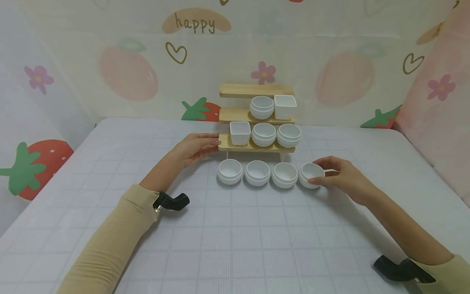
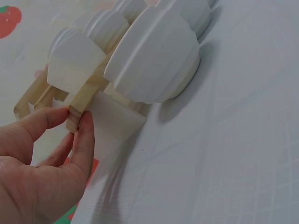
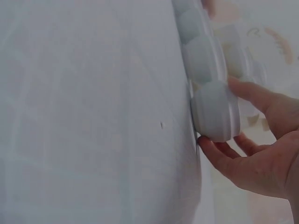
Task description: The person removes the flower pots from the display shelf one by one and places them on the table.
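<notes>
My left hand (image 1: 196,148) pinches the left end of the lowest wooden shelf board (image 1: 257,149), with the thumb and fingertips around the board's end (image 2: 84,95) in the left wrist view. My right hand (image 1: 341,177) holds a round white bowl (image 1: 311,176) at its rim and side. That bowl is at the right end of a row of several round white bowls (image 1: 257,173) on the table before the stand. In the right wrist view, thumb and fingers lie around the held bowl (image 3: 215,112), which sits at the tabletop.
The lowest board bears a square white bowl (image 1: 240,134) and two round ones (image 1: 264,134). On the middle board (image 1: 233,115) are a round bowl (image 1: 262,108) and a square one (image 1: 284,107). Above is a bare top board (image 1: 257,90). A patterned cloth (image 1: 227,61) hangs behind the table.
</notes>
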Demonstrator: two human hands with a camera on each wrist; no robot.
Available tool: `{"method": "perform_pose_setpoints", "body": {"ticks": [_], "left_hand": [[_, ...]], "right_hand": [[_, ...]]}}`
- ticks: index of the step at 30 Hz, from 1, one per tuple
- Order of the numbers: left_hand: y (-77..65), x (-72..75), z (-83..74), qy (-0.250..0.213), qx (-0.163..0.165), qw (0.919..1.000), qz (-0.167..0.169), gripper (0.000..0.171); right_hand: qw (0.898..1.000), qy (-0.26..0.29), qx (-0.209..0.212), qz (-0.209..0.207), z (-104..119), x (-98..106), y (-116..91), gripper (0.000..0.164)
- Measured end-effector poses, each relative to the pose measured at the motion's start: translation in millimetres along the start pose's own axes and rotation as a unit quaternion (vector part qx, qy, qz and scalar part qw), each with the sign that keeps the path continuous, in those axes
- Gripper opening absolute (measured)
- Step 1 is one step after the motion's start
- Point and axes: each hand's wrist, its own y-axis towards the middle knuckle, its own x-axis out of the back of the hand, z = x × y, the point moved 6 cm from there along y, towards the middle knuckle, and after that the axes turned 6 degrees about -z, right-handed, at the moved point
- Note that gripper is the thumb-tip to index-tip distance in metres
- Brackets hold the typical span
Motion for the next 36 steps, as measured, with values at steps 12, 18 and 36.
{"method": "perform_pose_setpoints", "body": {"ticks": [12, 18, 36], "left_hand": [[0.2, -0.4, 1.0, -0.008, 0.001, 1.0000, 0.001, 0.055], [-1.4, 0.9, 0.9, -0.003, 0.000, 1.0000, 0.001, 0.055], [-0.1, 0.0, -0.2, -0.003, -0.005, 0.9999, 0.010, 0.054]], "right_hand": [[1.000, -0.011, 0.003, 0.007, 2.0, 0.3, -1.2, 0.074], [1.000, -0.005, 0.009, 0.012, 4.1, 2.1, -2.0, 0.074], [1.000, -0.004, 0.023, 0.009, 8.7, 12.1, -3.5, 0.068]]}}
